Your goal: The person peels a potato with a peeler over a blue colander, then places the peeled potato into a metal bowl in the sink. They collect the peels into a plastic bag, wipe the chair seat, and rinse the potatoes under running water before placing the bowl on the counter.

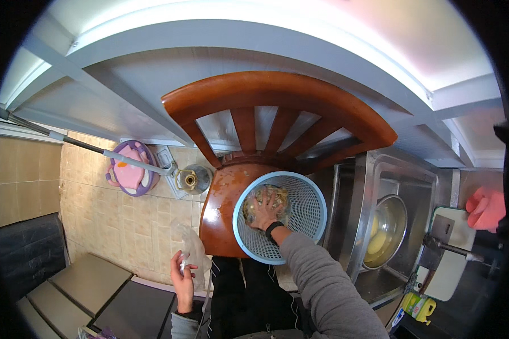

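Right hand (266, 212) is spread flat, palm down, on a mass of pale brownish pieces (278, 198) inside a light-blue basket (316, 212); its fingers fan out and point away from the body, with no grip closed around anything. A dark band (274, 228) circles that wrist, and the forearm, in a grey sleeve (331, 279), slants in from the lower right over the basket's near rim. Left hand (184, 279) is raised beside the left thigh, apart from the basket, the thumb and fingers half curled and pointing up. Translucent plastic (193, 248) hangs at those fingers; how firmly they hold it, I cannot tell. Between the hands are the person's legs in black trousers (251, 296).

Just beyond the knees, the basket stands upright on the seat of a reddish-brown wooden chair (214, 229), whose curved, slatted back rises on the far side. To the right is a metal sink (418, 186), holding a steel bowl (400, 226) with yellowish rounded things (377, 242) in it. Left of the chair, a large bottle-like vessel (201, 181) stands on the tiled floor (124, 220), near a purple and pink seat-like item (131, 169). Farthest off, white-framed panels (237, 37) curve across the top.
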{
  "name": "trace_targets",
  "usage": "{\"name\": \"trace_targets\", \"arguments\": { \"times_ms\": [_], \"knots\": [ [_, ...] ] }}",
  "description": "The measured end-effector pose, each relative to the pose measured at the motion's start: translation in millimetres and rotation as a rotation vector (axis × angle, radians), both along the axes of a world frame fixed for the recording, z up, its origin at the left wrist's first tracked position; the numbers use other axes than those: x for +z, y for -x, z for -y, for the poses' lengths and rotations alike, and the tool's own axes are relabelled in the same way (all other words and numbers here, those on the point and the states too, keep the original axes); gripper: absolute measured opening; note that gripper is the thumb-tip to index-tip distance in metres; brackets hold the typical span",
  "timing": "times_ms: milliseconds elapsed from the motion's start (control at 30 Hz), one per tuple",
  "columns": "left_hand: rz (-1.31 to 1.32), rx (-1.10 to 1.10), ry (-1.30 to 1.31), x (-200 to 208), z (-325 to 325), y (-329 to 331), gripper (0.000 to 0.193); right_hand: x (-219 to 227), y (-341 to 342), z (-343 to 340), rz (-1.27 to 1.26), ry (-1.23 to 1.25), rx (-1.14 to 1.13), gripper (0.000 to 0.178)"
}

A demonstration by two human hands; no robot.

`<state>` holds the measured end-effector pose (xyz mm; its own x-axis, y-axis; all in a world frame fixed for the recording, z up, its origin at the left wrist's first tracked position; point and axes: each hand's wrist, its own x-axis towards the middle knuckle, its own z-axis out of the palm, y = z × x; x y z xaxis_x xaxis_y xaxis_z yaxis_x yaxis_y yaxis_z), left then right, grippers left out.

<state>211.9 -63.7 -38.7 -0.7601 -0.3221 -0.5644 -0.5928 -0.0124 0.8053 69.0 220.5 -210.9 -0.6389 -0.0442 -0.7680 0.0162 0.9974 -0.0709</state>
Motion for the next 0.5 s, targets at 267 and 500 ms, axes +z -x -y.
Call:
{"name": "trace_targets", "arguments": {
  "times_ms": [267, 500],
  "knots": [
    [-0.14, 0.032, 0.061, 46, -19, 27, 0.048, -28, -3, 7, -0.229, -0.006, -0.076, 0.084],
    [-0.124, 0.187, 0.042, 36, -37, 13, 0.048, -65, 1, -4, -0.504, -0.057, -0.016, 0.039]
  ]
}}
